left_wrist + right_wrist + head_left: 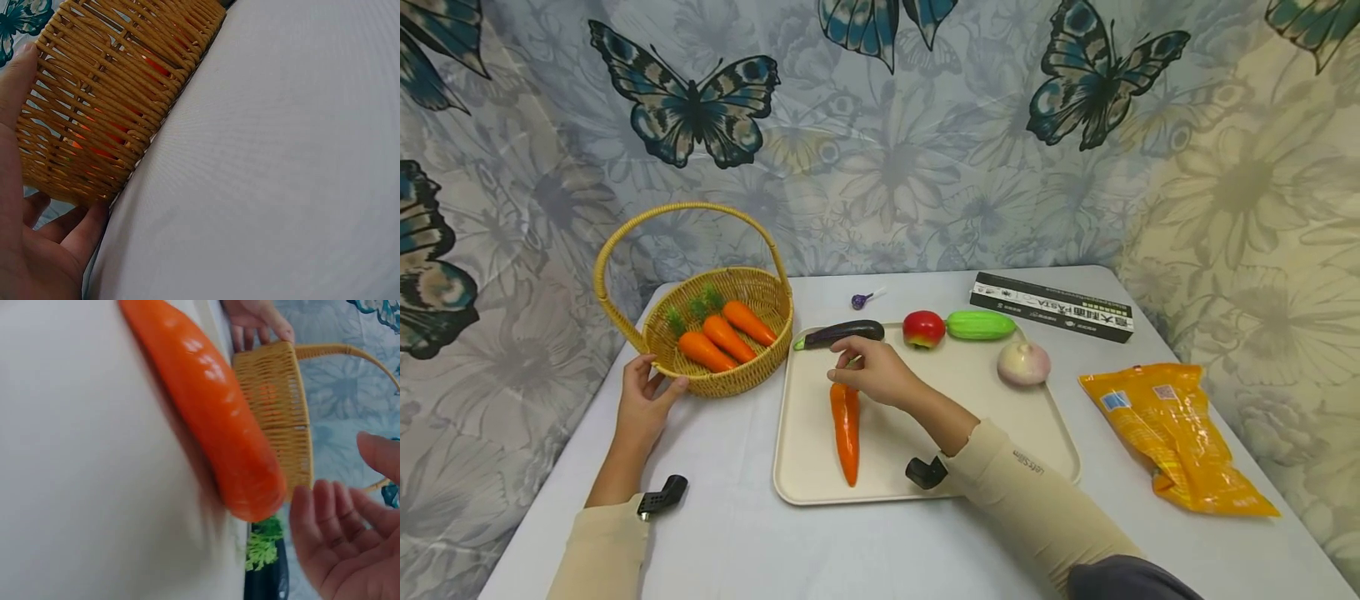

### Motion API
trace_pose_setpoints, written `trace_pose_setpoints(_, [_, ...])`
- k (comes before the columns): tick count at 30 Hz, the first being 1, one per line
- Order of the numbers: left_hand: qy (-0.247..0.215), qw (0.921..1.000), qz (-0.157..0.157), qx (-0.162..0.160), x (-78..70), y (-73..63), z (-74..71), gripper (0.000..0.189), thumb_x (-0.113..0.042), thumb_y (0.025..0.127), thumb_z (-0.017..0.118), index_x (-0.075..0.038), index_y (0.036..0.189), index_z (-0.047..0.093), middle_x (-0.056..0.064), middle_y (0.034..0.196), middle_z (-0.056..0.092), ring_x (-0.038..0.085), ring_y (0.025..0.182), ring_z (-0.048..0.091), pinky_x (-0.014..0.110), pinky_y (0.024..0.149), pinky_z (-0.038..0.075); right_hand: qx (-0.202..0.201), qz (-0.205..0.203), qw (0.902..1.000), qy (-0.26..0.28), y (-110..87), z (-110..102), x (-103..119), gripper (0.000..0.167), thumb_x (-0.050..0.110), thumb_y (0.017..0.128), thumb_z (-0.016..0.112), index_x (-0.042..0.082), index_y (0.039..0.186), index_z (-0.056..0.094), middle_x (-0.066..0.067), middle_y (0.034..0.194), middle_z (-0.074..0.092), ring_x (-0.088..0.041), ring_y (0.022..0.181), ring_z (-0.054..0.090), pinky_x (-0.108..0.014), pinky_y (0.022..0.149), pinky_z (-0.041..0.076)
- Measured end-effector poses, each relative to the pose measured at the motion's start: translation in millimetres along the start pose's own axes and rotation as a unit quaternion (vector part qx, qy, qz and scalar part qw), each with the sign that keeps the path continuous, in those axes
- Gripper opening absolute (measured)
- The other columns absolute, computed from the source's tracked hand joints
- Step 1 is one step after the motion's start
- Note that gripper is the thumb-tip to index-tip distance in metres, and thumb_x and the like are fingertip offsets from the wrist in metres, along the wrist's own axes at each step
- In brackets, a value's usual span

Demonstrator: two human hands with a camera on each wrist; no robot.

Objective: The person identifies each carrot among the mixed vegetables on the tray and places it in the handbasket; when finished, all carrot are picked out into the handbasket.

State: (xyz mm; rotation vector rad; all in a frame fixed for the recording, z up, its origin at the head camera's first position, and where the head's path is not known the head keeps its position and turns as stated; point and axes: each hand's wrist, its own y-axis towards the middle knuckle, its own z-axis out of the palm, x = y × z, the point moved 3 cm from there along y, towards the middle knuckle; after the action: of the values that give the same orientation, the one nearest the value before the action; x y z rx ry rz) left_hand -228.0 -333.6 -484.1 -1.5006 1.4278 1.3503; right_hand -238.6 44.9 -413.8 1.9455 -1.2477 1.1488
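In the head view, my left hand [643,404] holds the near left side of a wicker basket [737,379], thumb and fingers spread about its wall in the left wrist view. Three carrots [727,337] with green tops lie inside. Another carrot [847,433] rests on the cream tray [925,450], its thick end toward the back. Over that end hovers my right hand [880,371], fingers loosely bent, nothing between them. The right wrist view shows the fingertips apart from the carrot and its leafy green top [262,544], which the hand hides in the head view.
Along the tray's back lie an eggplant [842,333], a red apple-like fruit [923,329] and a green cucumber-like vegetable [980,325]; an onion [1024,364] sits at its right. Beyond are a lollipop [861,301], a black pasta box [1051,307] and an orange bag [1180,437].
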Motion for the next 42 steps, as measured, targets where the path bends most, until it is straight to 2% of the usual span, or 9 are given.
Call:
trace_pose_setpoints(6, [0.012, 0.9999, 0.001, 0.000, -0.1, 1.5, -0.4, 0.067, -0.014, 0.093, 0.068, -0.012, 0.143, 0.023, 0.017, 0.159, 0.014, 0.038, 0.136, 0.030, 0.018, 0.100, 0.040, 0.017, 0.057, 0.9977, 0.033, -14.4, 4, -17, 0.051, 0.020, 0.084, 0.078, 0.006, 0.128, 0.056, -0.008, 0.100, 0.062, -0.020, 0.072, 0.063, -0.035, 0.064, 0.058])
trace_pose_setpoints(10, [0.018, 0.9998, -0.003, 0.000, -1.0, 0.7, -1.2, 0.069, -0.015, 0.093, 0.067, -0.009, 0.144, 0.021, 0.016, 0.159, 0.013, 0.038, 0.136, 0.030, 0.015, 0.098, 0.041, 0.029, 0.091, 0.9948, 0.035, -21.0, 8, -25, 0.060, 0.020, 0.081, 0.081, 0.006, 0.131, 0.051, -0.011, 0.106, 0.058, -0.022, 0.064, 0.061, -0.037, 0.061, 0.058])
trace_pose_setpoints(14, [0.022, 0.9997, -0.009, -0.004, 0.0, 0.4, -2.5, 0.069, -0.015, 0.093, 0.068, -0.012, 0.144, 0.021, 0.015, 0.160, 0.013, 0.037, 0.137, 0.030, 0.015, 0.098, 0.040, 0.033, 0.117, 0.9926, -0.001, -23.5, 14, -30, 0.070, 0.028, 0.078, 0.084, 0.004, 0.132, 0.047, -0.010, 0.102, 0.056, -0.023, 0.061, 0.060, -0.032, 0.058, 0.056])
trace_pose_setpoints(19, [0.029, 0.9995, -0.015, -0.005, 3.3, 0.7, -3.5, 0.069, -0.016, 0.093, 0.068, -0.013, 0.143, 0.021, 0.014, 0.160, 0.014, 0.037, 0.137, 0.030, 0.028, 0.106, 0.038, 0.043, 0.142, 0.9861, -0.075, -22.5, 22, -34, 0.077, 0.038, 0.075, 0.084, 0.001, 0.132, 0.046, -0.007, 0.091, 0.057, -0.020, 0.061, 0.059, -0.030, 0.055, 0.053])
trace_pose_setpoints(24, [0.036, 0.9992, -0.019, -0.006, 5.3, 0.9, -3.9, 0.071, -0.017, 0.092, 0.069, -0.011, 0.144, 0.020, 0.013, 0.160, 0.014, 0.038, 0.137, 0.031, 0.030, 0.107, 0.037, 0.038, 0.141, 0.9779, -0.150, -20.8, 29, -34, 0.076, 0.047, 0.074, 0.082, 0.002, 0.127, 0.051, -0.003, 0.085, 0.059, -0.018, 0.072, 0.057, -0.031, 0.064, 0.049])
trace_pose_setpoints(27, [0.032, 0.9994, -0.015, -0.005, 5.0, 0.9, -3.1, 0.071, -0.015, 0.092, 0.069, -0.009, 0.143, 0.020, 0.014, 0.159, 0.015, 0.038, 0.137, 0.031, 0.030, 0.107, 0.038, 0.030, 0.142, 0.9753, -0.167, -21.7, 31, -33, 0.073, 0.046, 0.074, 0.082, 0.002, 0.125, 0.054, -0.001, 0.084, 0.059, -0.018, 0.075, 0.056, -0.031, 0.067, 0.047])
trace_pose_setpoints(32, [0.029, 0.9995, -0.008, -0.003, 3.5, 0.4, -2.4, 0.070, -0.014, 0.092, 0.069, -0.010, 0.143, 0.021, 0.015, 0.159, 0.016, 0.038, 0.136, 0.032, 0.024, 0.103, 0.040, 0.024, 0.139, 0.9775, -0.157, -22.7, 31, -32, 0.069, 0.037, 0.077, 0.080, 0.003, 0.129, 0.051, -0.002, 0.080, 0.060, -0.018, 0.068, 0.058, -0.030, 0.061, 0.050])
trace_pose_setpoints(37, [0.030, 0.9995, -0.003, -0.006, 1.2, -0.8, -2.7, 0.069, -0.015, 0.093, 0.068, -0.011, 0.143, 0.021, 0.016, 0.159, 0.016, 0.038, 0.136, 0.032, 0.022, 0.102, 0.040, 0.021, 0.135, 0.9854, -0.102, -19.0, 27, -33, 0.066, 0.028, 0.078, 0.080, 0.006, 0.133, 0.050, -0.004, 0.084, 0.061, -0.019, 0.065, 0.060, -0.029, 0.057, 0.053])
trace_pose_setpoints(42, [0.030, 0.9995, -0.001, -0.006, -0.5, 0.0, -0.2, 0.068, -0.016, 0.093, 0.068, -0.011, 0.144, 0.022, 0.015, 0.158, 0.017, 0.038, 0.136, 0.032, 0.018, 0.100, 0.041, 0.011, 0.114, 0.9917, -0.059, -6.4, 18, -27, 0.064, 0.021, 0.078, 0.080, 0.005, 0.132, 0.050, -0.005, 0.089, 0.062, -0.019, 0.066, 0.062, -0.029, 0.057, 0.055])
